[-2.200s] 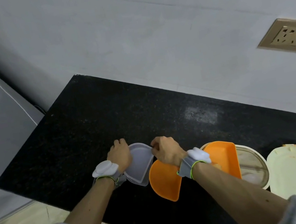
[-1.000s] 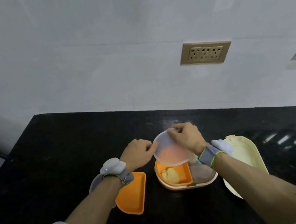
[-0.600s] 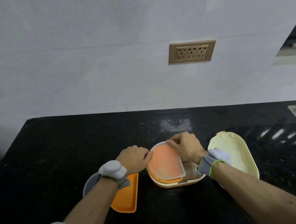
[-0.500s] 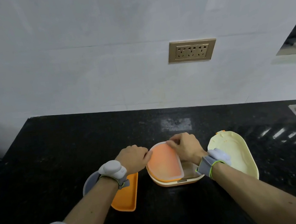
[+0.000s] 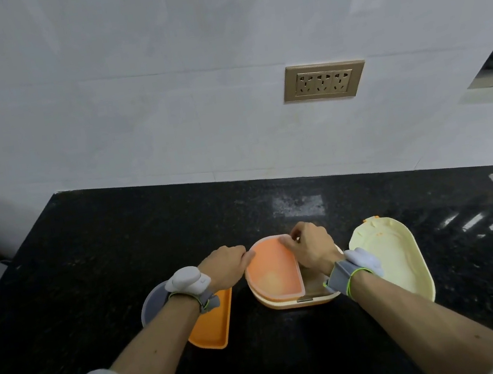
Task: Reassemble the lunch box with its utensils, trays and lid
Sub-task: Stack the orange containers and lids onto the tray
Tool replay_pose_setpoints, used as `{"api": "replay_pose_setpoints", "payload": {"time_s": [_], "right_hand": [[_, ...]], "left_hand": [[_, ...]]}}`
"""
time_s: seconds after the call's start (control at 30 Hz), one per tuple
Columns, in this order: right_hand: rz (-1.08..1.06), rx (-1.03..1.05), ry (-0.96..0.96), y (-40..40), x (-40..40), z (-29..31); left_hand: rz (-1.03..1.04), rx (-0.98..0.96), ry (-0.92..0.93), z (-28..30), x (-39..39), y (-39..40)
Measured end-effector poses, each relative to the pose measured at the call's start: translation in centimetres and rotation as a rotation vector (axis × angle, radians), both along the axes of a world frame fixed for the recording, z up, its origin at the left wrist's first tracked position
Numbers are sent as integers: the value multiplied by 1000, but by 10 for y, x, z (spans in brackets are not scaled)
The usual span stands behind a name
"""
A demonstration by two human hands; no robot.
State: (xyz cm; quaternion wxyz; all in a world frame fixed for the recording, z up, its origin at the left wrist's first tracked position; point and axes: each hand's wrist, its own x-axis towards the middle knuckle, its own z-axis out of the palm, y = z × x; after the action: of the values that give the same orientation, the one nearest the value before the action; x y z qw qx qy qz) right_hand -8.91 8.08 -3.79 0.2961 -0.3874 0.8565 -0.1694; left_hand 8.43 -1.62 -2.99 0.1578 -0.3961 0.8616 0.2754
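On the table (image 5: 92, 274), the lunch box (image 5: 291, 302) sits near the front edge, a tray lid (image 5: 272, 271) on its left half; the spare tray (image 5: 212, 323) lies left, the box lid (image 5: 393, 257) right.

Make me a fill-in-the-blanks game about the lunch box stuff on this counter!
1. The big cream lid lies to the ____ of the lunch box.
2. The loose tray under the left hand's wrist is colored ____.
3. The clear cover sits over the box's ____ half.

Missing words: right; orange; left
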Motion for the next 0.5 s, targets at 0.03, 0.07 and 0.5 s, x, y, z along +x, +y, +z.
{"api": "replay_pose_setpoints", "payload": {"time_s": [0.03, 0.07, 0.5], "right_hand": [[-17, -1, -13, -1, 0, 0], [-34, -4, -22, -2, 0, 0], [-321, -260, -344, -14, -1, 8]], "left_hand": [[13, 11, 9, 0, 0, 0], [21, 13, 18, 0, 0, 1], [76, -5, 253, 12, -8, -4]]}}
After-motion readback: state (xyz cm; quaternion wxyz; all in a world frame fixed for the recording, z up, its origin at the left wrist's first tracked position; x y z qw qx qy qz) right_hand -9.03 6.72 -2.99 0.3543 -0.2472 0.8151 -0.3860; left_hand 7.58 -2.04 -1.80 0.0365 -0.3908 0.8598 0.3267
